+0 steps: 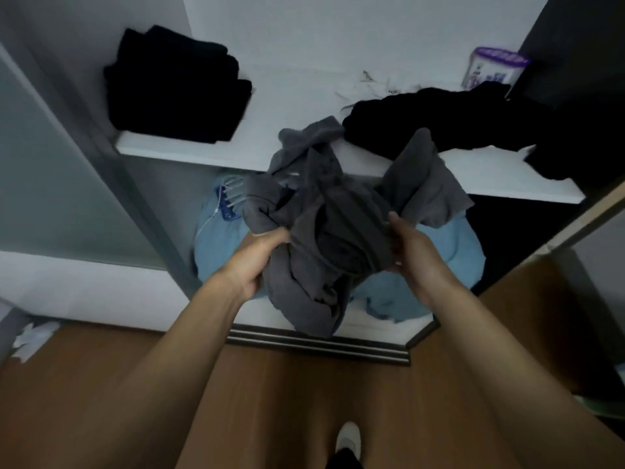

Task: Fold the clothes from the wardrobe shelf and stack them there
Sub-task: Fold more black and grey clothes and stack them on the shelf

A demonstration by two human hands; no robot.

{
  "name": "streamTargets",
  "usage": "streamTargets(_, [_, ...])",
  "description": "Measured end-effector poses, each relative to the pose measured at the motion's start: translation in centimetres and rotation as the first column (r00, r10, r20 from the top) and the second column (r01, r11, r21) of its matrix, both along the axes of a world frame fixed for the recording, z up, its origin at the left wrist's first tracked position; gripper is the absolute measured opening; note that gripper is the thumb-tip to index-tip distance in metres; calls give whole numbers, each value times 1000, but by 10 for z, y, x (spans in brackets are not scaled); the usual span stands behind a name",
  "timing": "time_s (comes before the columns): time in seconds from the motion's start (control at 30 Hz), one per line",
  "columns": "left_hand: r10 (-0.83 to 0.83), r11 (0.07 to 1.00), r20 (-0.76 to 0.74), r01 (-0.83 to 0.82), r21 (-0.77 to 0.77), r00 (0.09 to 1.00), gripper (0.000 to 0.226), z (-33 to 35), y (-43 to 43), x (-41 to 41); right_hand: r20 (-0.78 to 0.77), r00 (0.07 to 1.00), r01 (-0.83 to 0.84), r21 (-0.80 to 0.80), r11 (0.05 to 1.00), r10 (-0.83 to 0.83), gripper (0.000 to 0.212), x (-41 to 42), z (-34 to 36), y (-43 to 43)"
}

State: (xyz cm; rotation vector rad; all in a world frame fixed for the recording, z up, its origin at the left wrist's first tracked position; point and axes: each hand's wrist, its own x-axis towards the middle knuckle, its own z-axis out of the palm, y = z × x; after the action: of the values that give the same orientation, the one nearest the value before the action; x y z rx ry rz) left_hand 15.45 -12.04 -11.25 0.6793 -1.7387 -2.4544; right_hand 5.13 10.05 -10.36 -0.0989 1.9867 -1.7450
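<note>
Folding sits partway: one black stack (176,86) lies folded at the left of the shelf (297,79), a black heap (449,123) waits crumpled on the right, and the grey garment (324,231) hangs bunched off the front edge between left hand (257,262) and right hand (414,255), both gripping its sides.

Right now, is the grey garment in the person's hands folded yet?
Not folded: the grey garment hangs bunched and twisted between the left hand and right hand.

Dark grey garment (324,211) at centre; black folded stack (176,86) upper left; black heap (449,120) upper right; white shelf (304,76); light blue bundle (223,245) below
</note>
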Motion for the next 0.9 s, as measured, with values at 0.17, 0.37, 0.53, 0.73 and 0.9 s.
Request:
streamTargets(0.17, [-112, 980, 66, 121, -160, 992, 21, -33, -13, 81, 155, 973, -180, 54, 982, 170, 71, 92, -9, -24])
streamTargets(0.37, [-70, 997, 88, 74, -38, 994, 17, -58, -27, 152, 149, 896, -443, 246, 862, 418, 42, 172, -9, -37])
streamTargets(0.53, [-85, 980, 27, 79, 183, 996, 21, -57, -27, 176, 5, 882, -435, 393, 810, 471, 61, 198, -2, -51])
streamTargets(0.73, [-89, 919, -83, 114, 377, 993, 28, -37, -24, 180, -171, 897, -295, 454, 841, 407, 30, 204, 1, -44])
streamTargets(0.9, [-61, 891, -112, 105, 441, 992, 60, -14, -10, 163, -413, 900, -79, 159, 984, 139, 44, 210, -5, -29])
